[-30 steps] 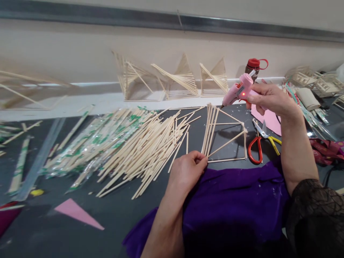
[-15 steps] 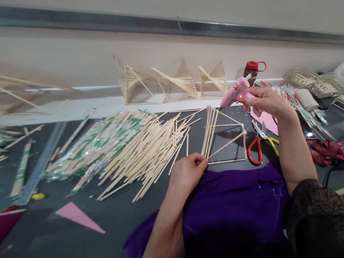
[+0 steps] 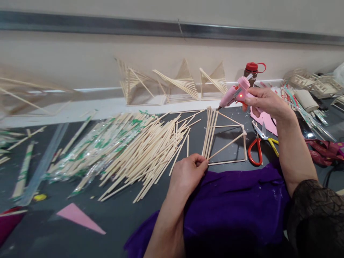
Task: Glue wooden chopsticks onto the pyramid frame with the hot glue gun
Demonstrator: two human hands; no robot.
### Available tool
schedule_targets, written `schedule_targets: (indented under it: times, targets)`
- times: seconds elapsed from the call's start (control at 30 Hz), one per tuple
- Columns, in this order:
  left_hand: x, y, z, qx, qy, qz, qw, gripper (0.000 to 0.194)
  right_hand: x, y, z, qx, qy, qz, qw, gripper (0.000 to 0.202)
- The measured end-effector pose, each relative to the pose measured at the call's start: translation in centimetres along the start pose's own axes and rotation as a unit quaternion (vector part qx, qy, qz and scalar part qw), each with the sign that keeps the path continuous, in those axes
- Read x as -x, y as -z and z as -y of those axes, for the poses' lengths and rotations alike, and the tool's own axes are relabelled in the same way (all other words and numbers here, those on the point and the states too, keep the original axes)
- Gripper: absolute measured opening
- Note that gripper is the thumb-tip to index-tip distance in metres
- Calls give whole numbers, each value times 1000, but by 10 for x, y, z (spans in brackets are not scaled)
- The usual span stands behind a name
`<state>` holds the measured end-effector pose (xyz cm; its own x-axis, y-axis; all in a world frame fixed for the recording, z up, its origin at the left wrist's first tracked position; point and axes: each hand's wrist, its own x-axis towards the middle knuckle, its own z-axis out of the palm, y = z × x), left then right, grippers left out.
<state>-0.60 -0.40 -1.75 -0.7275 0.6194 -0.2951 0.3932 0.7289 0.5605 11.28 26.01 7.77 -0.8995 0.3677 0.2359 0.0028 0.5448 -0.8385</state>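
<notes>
A frame of thin wooden sticks (image 3: 227, 162) rests on the dark table, with several sticks side by side along its left side. My left hand (image 3: 191, 171) pinches the frame's near left corner. In my right hand (image 3: 262, 102) is a pink glue gun (image 3: 233, 96) with a lit red light. Its nozzle points down and left at the far end of the side-by-side sticks; whether it touches them I cannot tell. Loose sticks (image 3: 150, 150) lie in a pile left of the frame.
Scissors (image 3: 256, 152) with red and yellow handles lie right of the frame. Purple cloth (image 3: 236, 200) covers the near edge. Stick models (image 3: 178, 84) stand along the wall beside a red-lidded bottle (image 3: 252, 68). Bagged sticks (image 3: 99, 139) and pink paper (image 3: 80, 218) are at the left.
The glue gun's nozzle has shifted very slightly left at the top of the sticks. My left hand keeps its hold on the corner.
</notes>
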Motion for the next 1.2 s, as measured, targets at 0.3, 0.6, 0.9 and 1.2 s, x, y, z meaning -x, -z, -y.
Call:
schedule_targets:
  times: [0.3,0.6,0.9,1.2]
  targets:
    - [-3,-1,2,2,-4,-1,1000,21,-1,-1,0,-1,-15,-3,1000,46]
    - [-4,-2,3,11,-6,2,1000,21,-1,-1,-3,-5,-24,-11,1000,44]
    - [-5,-4,6,12,-10,-2,1000,22,0,1,-1,5,-16,4,1000,45]
    - [-3,-2,2,12,-5,-6,1000,21,0,-2,-2,-2,-12,4,1000,44]
